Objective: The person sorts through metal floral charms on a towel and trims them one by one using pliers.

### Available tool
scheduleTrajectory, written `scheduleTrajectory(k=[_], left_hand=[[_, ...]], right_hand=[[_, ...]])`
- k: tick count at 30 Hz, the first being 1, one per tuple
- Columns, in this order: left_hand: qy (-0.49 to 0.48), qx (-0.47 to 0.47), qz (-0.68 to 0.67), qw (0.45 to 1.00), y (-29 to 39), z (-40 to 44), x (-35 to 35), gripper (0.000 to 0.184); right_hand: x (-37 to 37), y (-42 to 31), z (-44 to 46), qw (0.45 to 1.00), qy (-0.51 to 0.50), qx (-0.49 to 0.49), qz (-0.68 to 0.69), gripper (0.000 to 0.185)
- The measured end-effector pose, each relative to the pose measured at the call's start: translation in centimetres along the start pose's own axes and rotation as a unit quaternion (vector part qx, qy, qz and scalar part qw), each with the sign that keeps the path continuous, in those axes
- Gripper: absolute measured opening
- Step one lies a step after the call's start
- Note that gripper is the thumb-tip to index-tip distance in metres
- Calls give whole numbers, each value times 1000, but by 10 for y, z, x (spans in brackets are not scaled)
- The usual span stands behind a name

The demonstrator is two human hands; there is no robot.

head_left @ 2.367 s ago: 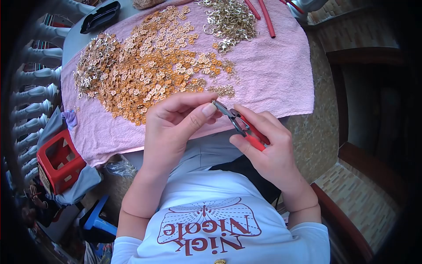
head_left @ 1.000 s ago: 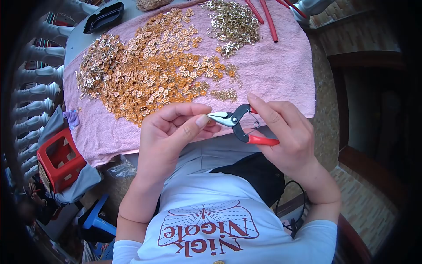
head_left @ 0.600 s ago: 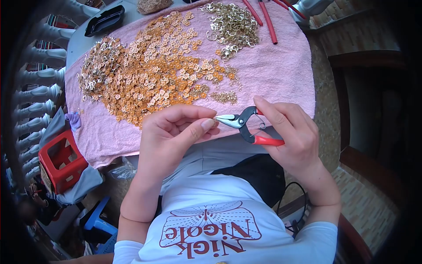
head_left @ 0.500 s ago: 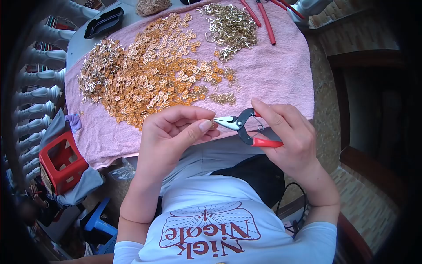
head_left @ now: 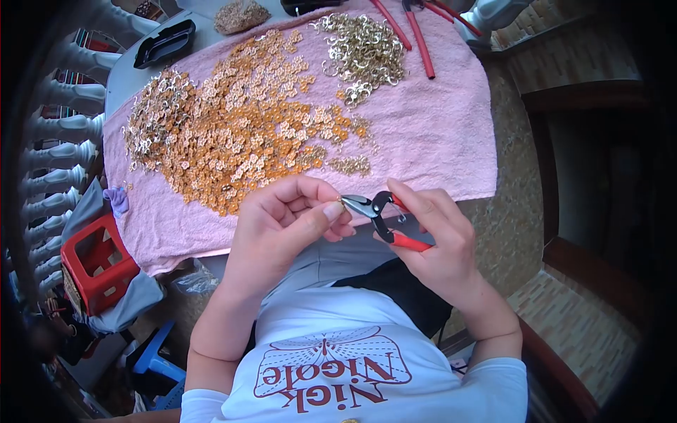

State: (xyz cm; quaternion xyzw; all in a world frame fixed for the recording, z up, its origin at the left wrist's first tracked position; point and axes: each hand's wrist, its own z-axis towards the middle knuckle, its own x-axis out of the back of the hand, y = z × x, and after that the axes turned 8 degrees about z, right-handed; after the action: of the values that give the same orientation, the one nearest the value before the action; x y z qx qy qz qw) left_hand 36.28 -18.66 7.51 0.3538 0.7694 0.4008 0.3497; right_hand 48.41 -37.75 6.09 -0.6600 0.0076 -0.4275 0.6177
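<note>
My right hand (head_left: pixel 441 236) is closed around the red handles of a pair of small pliers (head_left: pixel 363 206), whose pointed jaws reach left. Thumb and forefinger of my left hand (head_left: pixel 293 218) pinch a tiny gold-coloured piece (head_left: pixel 340 201) at the tips of the jaws. Its exact kind is too small to make out. Beyond my hands, a wide heap of orange flower-shaped pieces (head_left: pixel 233 141) covers much of the pink towel (head_left: pixel 437 141). A pile of curved gold-coloured pieces (head_left: pixel 363 56) lies at the back right, and a small heap of tiny metal bits (head_left: pixel 350 166) is nearer my hands.
More red-handled tools (head_left: pixel 427 53) rest at the towel's back right. A black tray (head_left: pixel 166 44) and a bag of small brownish bits (head_left: pixel 240 15) are at the table's back edge. A red stool (head_left: pixel 102 261) stands at the left, beside a white balustrade (head_left: pixel 70 154).
My right hand has moved slightly left and down with the pliers, and their handles are squeezed closer together. The left hand stays nearly in place, still pinching. The view has shifted a little.
</note>
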Motion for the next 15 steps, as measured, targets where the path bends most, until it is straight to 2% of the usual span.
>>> scheduleTrajectory(k=[2, 4, 5, 6, 7, 9, 13, 15], left_hand=[[13, -21, 60, 998, 6, 2, -1, 14], [88, -130, 283, 946, 14, 15, 3, 13], [88, -131, 282, 946, 16, 28, 8, 13], [136, -264, 410, 863, 17, 47, 16, 14], [177, -386, 520, 742, 20, 65, 20, 15], [195, -426, 566, 678, 30, 93, 21, 20], [190, -399, 589, 677, 33, 123, 13, 15], [176, -314, 575, 734, 37, 126, 13, 13]], right_hand=[[2, 3, 2, 1000, 8, -6, 2, 61], [7, 9, 7, 1000, 19, -10, -7, 61], [10, 12, 9, 999, 30, -16, -14, 61], [12, 14, 11, 999, 43, -22, -20, 61], [14, 16, 13, 998, 56, -28, -26, 61], [15, 17, 16, 997, 64, -31, -24, 61], [16, 18, 20, 995, 82, -49, -17, 61], [15, 19, 21, 995, 86, -48, -21, 60]])
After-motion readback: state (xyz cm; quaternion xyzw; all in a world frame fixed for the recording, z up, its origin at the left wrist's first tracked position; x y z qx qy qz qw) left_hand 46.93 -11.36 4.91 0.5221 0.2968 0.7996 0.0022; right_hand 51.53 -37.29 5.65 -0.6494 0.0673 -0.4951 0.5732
